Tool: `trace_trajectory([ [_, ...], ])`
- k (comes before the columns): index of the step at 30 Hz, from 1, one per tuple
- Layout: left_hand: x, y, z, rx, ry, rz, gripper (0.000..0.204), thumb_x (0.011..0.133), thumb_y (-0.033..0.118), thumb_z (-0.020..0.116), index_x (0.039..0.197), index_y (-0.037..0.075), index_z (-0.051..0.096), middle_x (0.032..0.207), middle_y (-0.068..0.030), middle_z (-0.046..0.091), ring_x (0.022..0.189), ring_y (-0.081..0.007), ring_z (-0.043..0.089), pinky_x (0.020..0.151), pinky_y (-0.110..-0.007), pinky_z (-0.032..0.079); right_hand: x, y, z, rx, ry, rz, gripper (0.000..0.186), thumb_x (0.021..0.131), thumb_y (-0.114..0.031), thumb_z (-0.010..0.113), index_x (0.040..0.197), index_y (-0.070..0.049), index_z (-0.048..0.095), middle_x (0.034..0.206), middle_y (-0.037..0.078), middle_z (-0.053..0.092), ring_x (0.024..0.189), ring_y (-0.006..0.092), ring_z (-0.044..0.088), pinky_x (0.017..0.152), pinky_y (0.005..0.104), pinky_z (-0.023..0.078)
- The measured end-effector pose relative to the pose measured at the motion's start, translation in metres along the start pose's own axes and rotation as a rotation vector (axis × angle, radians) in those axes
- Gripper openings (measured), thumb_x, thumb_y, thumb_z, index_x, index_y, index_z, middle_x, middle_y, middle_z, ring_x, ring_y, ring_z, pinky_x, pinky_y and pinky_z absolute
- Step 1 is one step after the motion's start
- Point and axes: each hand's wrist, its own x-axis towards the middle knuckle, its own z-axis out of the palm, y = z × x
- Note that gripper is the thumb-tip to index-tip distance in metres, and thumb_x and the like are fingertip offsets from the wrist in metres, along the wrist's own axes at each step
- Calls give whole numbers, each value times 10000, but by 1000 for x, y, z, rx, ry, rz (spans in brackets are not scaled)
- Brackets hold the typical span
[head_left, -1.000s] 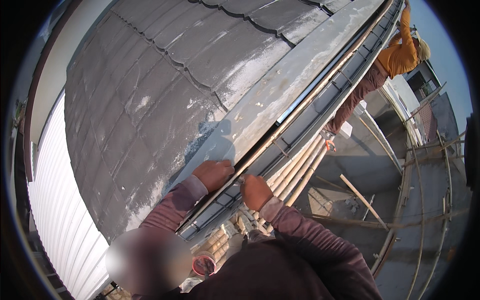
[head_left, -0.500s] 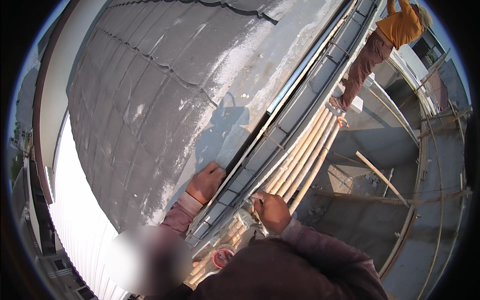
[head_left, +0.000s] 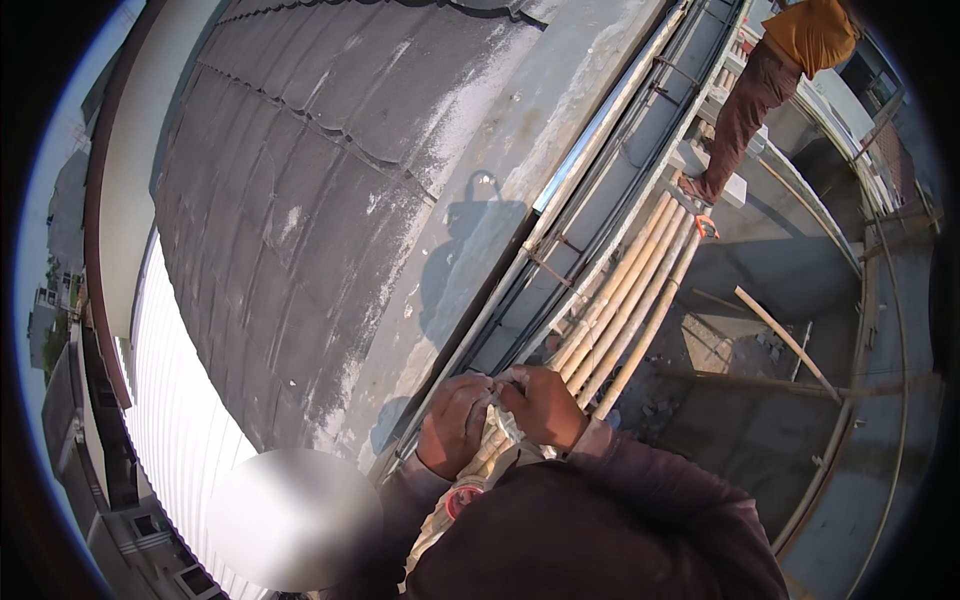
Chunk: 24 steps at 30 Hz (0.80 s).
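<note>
Hands meet low in the middle of the view, the left hand [head_left: 452, 428] and the right hand [head_left: 543, 405] nearly touching, fingers curled inward; whether anything is pinched between them I cannot tell. Pale crumpled material [head_left: 506, 428] shows just below the gap, partly covered by the fingers. Dark metal bars [head_left: 612, 190], tied with thin crosspieces, lie in a long grey channel [head_left: 497, 347] that starts just beyond the hands and runs up toward the upper right. Close to the person's body, a red-rimmed bucket [head_left: 462, 497] is partly hidden by the dark clothing. Several bamboo poles [head_left: 640, 290] run side by side along the channel's right, with an orange-handled tool [head_left: 707, 227] near their far end. There a co-worker in brown trousers [head_left: 735, 130] and an orange top [head_left: 812, 35] stands, one foot by the poles. Left of the channel, a blue strip [head_left: 580, 165] edges a smooth grey ledge [head_left: 525, 105] that bears a shadow, and beyond it spread dark roof tiles [head_left: 300, 200] streaked with white. White ribbed sheeting [head_left: 180, 400] lies farther left; a loose pole [head_left: 790, 345] slants over the grey space at right.
</note>
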Motion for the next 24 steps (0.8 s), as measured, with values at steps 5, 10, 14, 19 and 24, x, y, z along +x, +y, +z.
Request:
trace_trajectory([
  [5, -32, -6, 40, -38, 174, -136, 181, 844, -15, 697, 1014, 16, 644, 1068, -170, 652, 983, -332, 670, 811, -392, 537, 0, 9, -3, 497, -98, 325, 351, 1004, -284, 582, 895, 33, 685, 655, 71, 613, 561, 122, 582, 526, 328, 457],
  [10, -25, 0, 35, -31, 89, -226, 146, 876, 33, 703, 1019, 5, 687, 1085, -151, 628, 1052, -308, 648, 872, -370, 528, 25, 18, -10, -64, -157, -21, 346, 961, -273, 625, 847, 48, 685, 674, 133, 645, 602, 163, 602, 581, 366, 471],
  [14, -40, -15, 35, -1000, 250, -708, 287, 1038, 217, 560, 1189, -20, 619, 1198, -125, 623, 1097, -200, 626, 968, -359, 518, 25, 3, -12, -49, -188, 0, 317, 947, -251, 628, 861, 49, 690, 691, 150, 661, 641, 175, 623, 609, 365, 479],
  [19, -13, -34, 47, -1534, 217, -991, 307, 1022, 263, 595, 1202, 14, 597, 1118, -72, 648, 970, -151, 640, 919, -330, 526, 18, 9, -6, -49, -175, 30, 333, 956, -276, 605, 855, 33, 676, 712, 178, 660, 664, 288, 649, 637, 408, 489],
  [24, -21, -50, 50, -1500, 265, -1037, 216, 997, 227, 641, 1124, 53, 629, 963, 5, 664, 835, -105, 647, 802, -279, 556, 24, -29, -22, -648, -110, -316, 219, 938, -219, 598, 833, -36, 658, 749, 182, 657, 745, 403, 665, 644, 486, 512],
])
